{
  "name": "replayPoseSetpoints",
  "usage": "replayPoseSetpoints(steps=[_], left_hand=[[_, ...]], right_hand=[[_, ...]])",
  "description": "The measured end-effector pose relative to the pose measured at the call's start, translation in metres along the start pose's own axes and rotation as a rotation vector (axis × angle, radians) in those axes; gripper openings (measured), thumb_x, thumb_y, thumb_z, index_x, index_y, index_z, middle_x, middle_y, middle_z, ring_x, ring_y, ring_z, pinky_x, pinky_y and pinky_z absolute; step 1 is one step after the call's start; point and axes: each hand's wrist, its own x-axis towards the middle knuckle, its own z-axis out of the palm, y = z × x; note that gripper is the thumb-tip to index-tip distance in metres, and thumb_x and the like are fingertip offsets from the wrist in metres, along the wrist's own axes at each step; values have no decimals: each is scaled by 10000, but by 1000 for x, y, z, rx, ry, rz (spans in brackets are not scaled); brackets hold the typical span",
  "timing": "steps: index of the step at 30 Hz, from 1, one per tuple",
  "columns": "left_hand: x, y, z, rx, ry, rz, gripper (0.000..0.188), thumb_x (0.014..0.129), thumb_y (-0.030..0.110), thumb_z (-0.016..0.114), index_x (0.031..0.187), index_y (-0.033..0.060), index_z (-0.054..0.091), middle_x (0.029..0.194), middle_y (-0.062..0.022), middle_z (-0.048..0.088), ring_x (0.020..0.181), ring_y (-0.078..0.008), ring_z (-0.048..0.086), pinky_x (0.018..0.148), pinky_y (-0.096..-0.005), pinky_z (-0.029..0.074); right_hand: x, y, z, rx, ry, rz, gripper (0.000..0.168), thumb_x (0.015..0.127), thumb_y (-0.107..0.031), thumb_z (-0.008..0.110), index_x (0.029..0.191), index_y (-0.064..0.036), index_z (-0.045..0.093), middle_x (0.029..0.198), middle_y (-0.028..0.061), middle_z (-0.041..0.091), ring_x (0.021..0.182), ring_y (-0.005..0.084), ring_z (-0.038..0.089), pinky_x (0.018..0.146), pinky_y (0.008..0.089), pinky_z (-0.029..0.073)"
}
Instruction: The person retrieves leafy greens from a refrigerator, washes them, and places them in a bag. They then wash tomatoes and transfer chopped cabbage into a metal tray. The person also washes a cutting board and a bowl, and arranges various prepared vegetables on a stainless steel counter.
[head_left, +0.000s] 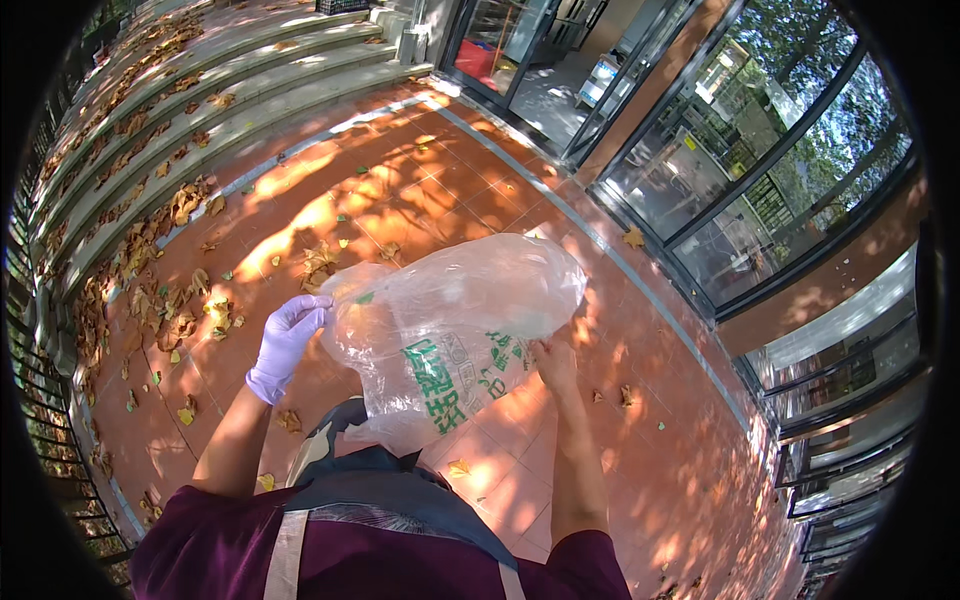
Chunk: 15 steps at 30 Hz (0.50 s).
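Observation:
A clear plastic bag (480, 292) with green printed writing hangs spread out in front of me, puffed up with air at its far side. My left hand (289, 337) wears a thin lilac glove and pinches the left edge of the bag. Bare, my right hand (555, 364) grips the bag's edge on the right, beside the printing. Through the film the reddish tiles show, and nothing solid is visible inside. Below the bag lies the dark apron (390, 487) worn over a maroon shirt.
Dry leaves (172, 315) litter the tiled floor (660, 465), thickest at the left. Stone steps (300, 82) rise at the upper left. Glass doors (540, 82) and windows (720, 150) line the right. A black metal railing (45, 450) runs along the left rim.

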Motion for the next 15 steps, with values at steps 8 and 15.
replayPoseSetpoints(steps=[8,15], left_hand=[[183,-85,-48,44,243,-277,528,805,217,657,1248,19,448,1036,-61,605,929,-126,575,787,-245,458],[437,-48,98,467,-18,349,938,600,223,788,1369,29,286,1360,-171,368,1247,-278,370,1002,-358,322]], right_hand=[[238,-59,29,899,123,-43,224,919,-192,501,1043,-17,563,1005,79,614,854,148,589,743,281,476],[351,-83,65,617,-258,-24,233,891,-123,536,1100,-31,580,1059,32,603,976,122,539,872,299,416]])
